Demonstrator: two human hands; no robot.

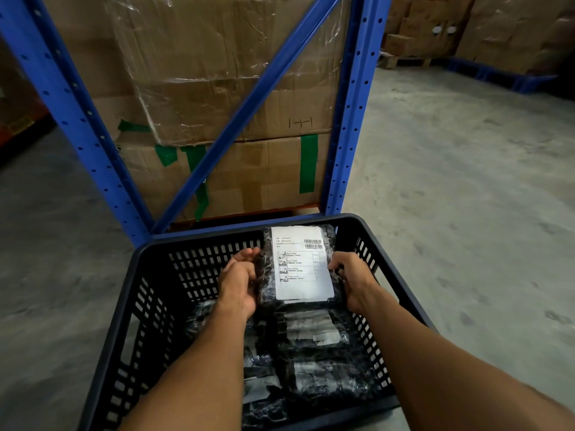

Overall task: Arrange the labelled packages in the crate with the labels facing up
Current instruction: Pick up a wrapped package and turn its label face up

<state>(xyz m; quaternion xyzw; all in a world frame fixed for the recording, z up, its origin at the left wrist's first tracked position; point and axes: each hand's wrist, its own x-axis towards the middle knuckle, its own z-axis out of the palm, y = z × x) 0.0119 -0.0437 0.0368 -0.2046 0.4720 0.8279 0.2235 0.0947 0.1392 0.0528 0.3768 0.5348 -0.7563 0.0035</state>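
Hands grip one black plastic-wrapped package point(298, 265) by its sides, left hand point(238, 284) and right hand point(353, 279), white label point(301, 262) upward, above the dark slotted plastic crate point(149, 293), likely for level placement among packages inside.

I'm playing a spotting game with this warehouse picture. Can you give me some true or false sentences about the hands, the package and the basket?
1. Both hands hold one package. True: the left hand and the right hand grip the sides of the package.
2. The package's white label faces down. False: the label faces up.
3. The basket is red. False: the basket is dark blue-black.
4. More dark packages lie in the basket below the hands. True: see the other packages.
5. The shelf frame behind the basket is green. False: the shelf frame is blue; only tape on the cardboard boxes is green.
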